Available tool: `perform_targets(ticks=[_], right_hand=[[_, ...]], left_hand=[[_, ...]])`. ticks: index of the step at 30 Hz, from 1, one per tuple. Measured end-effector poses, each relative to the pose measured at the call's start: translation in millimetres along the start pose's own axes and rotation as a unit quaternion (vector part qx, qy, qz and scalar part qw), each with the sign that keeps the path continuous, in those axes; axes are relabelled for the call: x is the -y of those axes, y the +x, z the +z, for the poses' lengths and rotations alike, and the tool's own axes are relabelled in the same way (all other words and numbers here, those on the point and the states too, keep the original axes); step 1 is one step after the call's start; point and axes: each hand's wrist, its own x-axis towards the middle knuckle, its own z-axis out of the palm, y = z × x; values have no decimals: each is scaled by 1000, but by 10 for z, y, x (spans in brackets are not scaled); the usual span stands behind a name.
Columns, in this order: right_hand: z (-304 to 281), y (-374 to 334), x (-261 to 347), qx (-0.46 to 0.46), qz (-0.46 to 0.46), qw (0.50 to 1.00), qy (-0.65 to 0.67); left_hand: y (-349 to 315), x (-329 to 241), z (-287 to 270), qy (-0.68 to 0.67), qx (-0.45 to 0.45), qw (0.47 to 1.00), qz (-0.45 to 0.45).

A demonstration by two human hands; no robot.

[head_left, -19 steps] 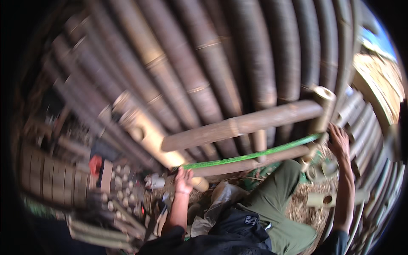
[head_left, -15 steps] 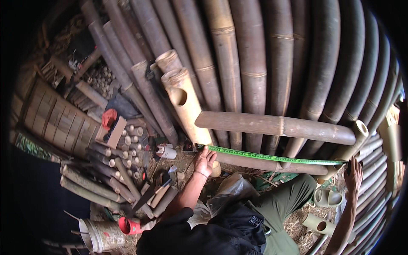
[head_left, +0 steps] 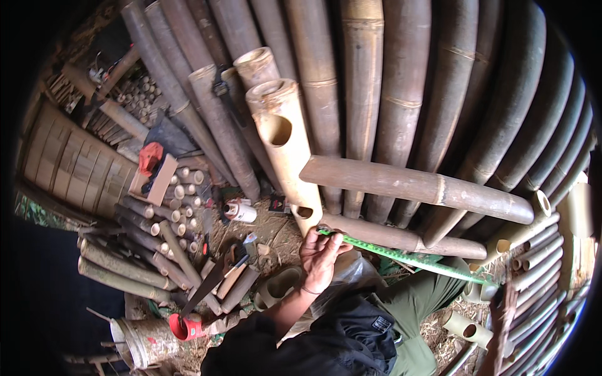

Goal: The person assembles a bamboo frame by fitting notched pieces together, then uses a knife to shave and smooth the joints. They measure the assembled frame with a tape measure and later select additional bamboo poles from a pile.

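A bright green tape measure [head_left: 401,255] stretches between my hands in front of a bamboo frame. My left hand [head_left: 318,262] pinches its left end between thumb and fingers, just below a pale bamboo post [head_left: 290,141] with round holes. Farther right, my right hand [head_left: 503,313] is smeared by motion and closed round the tape's other end, where a dark shape, perhaps the case, partly shows. An upper brown bamboo rail [head_left: 414,187] runs from the pale post to a right post [head_left: 530,220]. Below it lies a second rail [head_left: 401,235], close above the tape.
Large dark bamboo poles [head_left: 401,75] lean side by side behind the frame. To the left are a white spray can [head_left: 240,212], a handsaw [head_left: 204,289], a red cup [head_left: 186,326], a white bucket [head_left: 147,343] and cut bamboo [head_left: 125,269]. Notched bamboo pieces [head_left: 467,329] lie by my right arm.
Both hands have come away from the lower rail, toward my body, with the tape between them. The tape now slopes down more to the right. My view has shifted slightly.
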Motion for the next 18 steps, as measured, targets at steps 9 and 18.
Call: perform_targets(ticks=[9,18], right_hand=[[-793,-1004,2312,191,124,906,358],[-1051,-1528,2987,148,282,826,465]], left_hand=[[326,211,1269,198,232,950,67],[347,414,1443,188,376,907,-31]])
